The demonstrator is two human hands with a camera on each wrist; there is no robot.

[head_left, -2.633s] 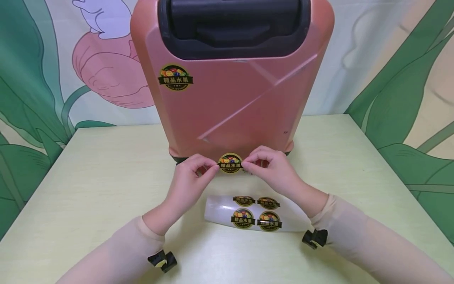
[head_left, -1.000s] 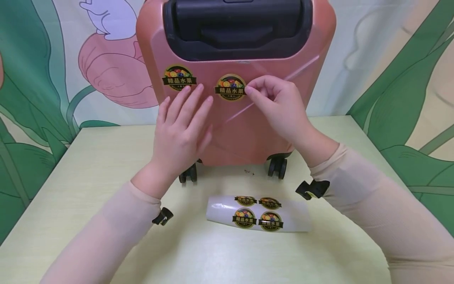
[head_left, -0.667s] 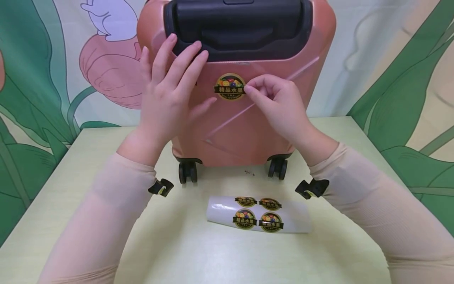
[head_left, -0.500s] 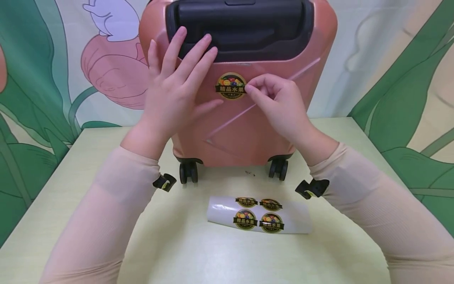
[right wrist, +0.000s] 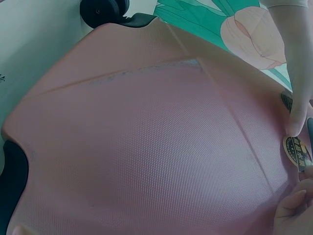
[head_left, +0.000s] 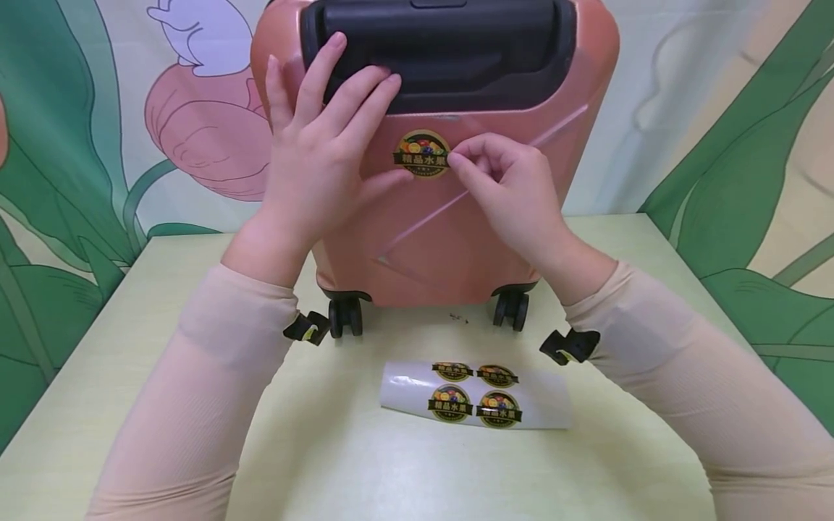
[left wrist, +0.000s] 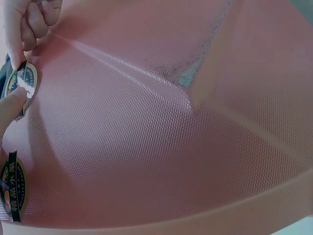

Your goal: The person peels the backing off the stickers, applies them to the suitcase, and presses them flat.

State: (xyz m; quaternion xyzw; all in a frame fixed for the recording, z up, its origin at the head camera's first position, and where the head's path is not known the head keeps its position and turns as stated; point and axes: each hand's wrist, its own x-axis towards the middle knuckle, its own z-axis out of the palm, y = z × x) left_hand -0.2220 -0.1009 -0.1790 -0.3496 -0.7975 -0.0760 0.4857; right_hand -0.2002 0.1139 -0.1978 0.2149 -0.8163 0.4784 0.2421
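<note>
A round black-and-gold fruit sticker (head_left: 422,145) lies against the pink suitcase (head_left: 449,239), below its black handle recess. My right hand (head_left: 515,184) pinches the sticker's right end between thumb and index finger. With fingers spread over the upper left of the case, my left hand (head_left: 322,159) brings its thumb to the sticker's lower left edge. That thumb (left wrist: 11,105) overlaps the sticker in the left wrist view. A second fruit sticker (left wrist: 13,188) is on the case at the left; the left hand hides it in the head view.
A white backing sheet (head_left: 404,383) with several fruit stickers lies on the pale table (head_left: 365,470) before the case. The suitcase stands on black wheels (head_left: 345,315). Behind it hangs a cloth (head_left: 664,145) printed with plants.
Both hands have raised the sticker from near the table onto the case's upper front. The left hand then let go, spread its fingers and moved up, its thumb now at the sticker's edge.
</note>
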